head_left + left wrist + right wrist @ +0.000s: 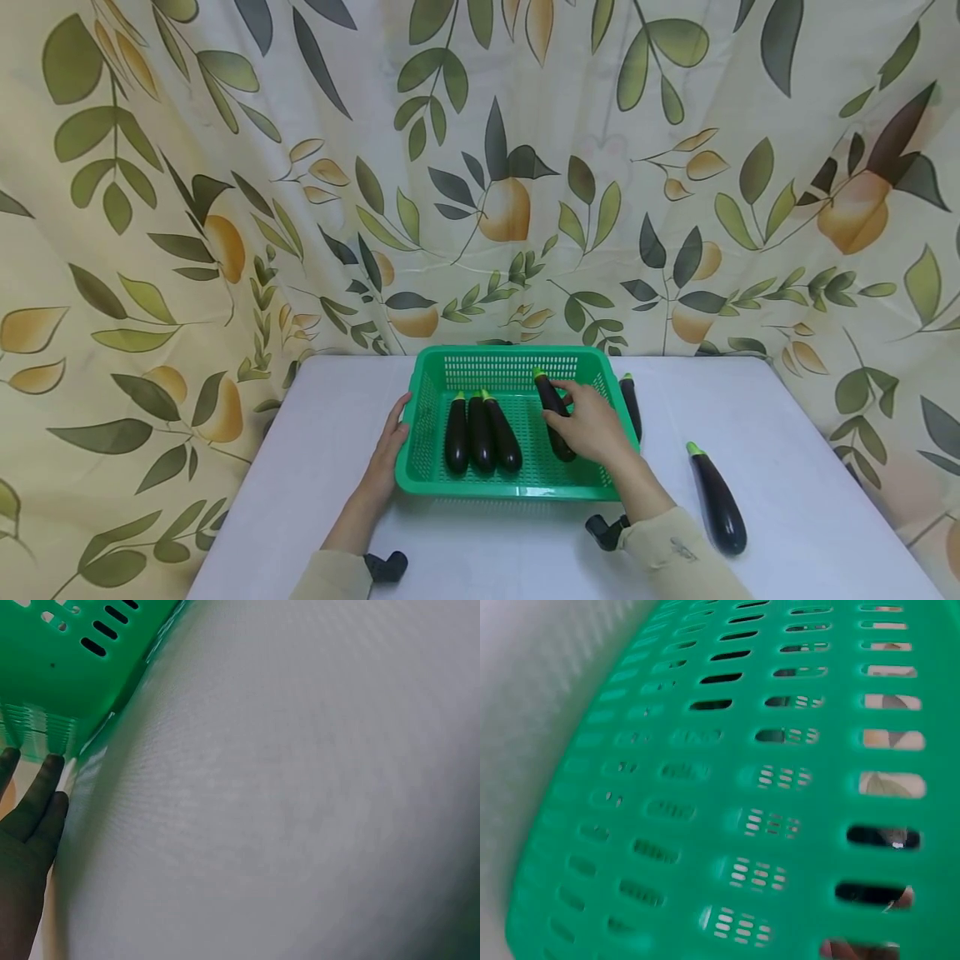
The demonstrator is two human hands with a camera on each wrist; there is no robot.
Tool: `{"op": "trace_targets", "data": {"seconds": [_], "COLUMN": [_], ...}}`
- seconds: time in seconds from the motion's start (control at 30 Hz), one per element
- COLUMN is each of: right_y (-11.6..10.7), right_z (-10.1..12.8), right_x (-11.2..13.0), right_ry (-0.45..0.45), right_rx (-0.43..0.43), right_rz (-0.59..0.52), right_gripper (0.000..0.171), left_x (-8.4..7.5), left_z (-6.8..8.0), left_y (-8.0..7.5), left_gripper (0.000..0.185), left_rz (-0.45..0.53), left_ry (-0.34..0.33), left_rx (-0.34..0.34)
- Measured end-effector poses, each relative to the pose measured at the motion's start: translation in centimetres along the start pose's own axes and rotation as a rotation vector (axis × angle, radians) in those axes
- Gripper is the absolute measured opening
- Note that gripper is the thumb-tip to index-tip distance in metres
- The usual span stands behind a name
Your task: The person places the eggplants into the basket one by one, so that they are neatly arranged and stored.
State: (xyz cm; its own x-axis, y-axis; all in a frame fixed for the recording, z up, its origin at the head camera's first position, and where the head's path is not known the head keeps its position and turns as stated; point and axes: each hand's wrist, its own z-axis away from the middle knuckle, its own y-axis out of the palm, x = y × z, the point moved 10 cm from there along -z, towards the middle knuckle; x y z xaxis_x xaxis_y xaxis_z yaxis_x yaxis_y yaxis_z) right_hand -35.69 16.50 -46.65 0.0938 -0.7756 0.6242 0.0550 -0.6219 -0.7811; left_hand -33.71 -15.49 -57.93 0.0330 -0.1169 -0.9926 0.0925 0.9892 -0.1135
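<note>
So the right hand point(592, 427) is reaching into the green basket point(420, 467) and its fingers are curling around an eggplant point(552, 408), which is lying slanted near the basket's right wall with its green cap pointing toward the far side. The left hand point(390, 450) is resting flat against the outside of the basket's left wall, fingers point(41, 799) straight and just pressing, not gripping anything. Three more eggplants point(481, 432) are already lying side by side in the left half of the basket, caps toward the back, touching each other and sitting apart from the held one. Outside, another eggplant point(632, 404) is lying right beside the basket's right wall, partly hidden behind the right hand, and a loose eggplant point(717, 500) is sitting on the white tabletop point(810, 500) well off to the right, near the right forearm. A leaf-and-fruit print curtain point(225, 208) is hanging behind the whole setup. The right wrist view is only showing the slotted green wall point(727, 787) up close, with the far side mostly blocked.
</note>
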Motion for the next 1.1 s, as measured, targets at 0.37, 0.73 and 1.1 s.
{"op": "trace_targets", "data": {"seconds": [0.37, 0.73, 1.1], "right_y": [1.4, 2.7, 2.8], "right_z": [-0.9, -1.8, -1.5], "right_x": [0.6, 0.9, 1.3], "right_ry": [0.009, 0.023, 0.035], "right_rx": [0.015, 0.023, 0.028], "right_rz": [0.026, 0.054, 0.031], "right_gripper": [0.058, 0.058, 0.057], "left_x": [-0.1, 0.1, -0.2], "left_z": [0.1, -0.1, -0.1], "left_y": [-0.1, -0.2, -0.1], "left_gripper": [0.046, 0.046, 0.046], "left_rz": [0.008, 0.0, 0.007], "left_ry": [0.012, 0.017, 0.035], "left_rx": [0.002, 0.003, 0.006]}}
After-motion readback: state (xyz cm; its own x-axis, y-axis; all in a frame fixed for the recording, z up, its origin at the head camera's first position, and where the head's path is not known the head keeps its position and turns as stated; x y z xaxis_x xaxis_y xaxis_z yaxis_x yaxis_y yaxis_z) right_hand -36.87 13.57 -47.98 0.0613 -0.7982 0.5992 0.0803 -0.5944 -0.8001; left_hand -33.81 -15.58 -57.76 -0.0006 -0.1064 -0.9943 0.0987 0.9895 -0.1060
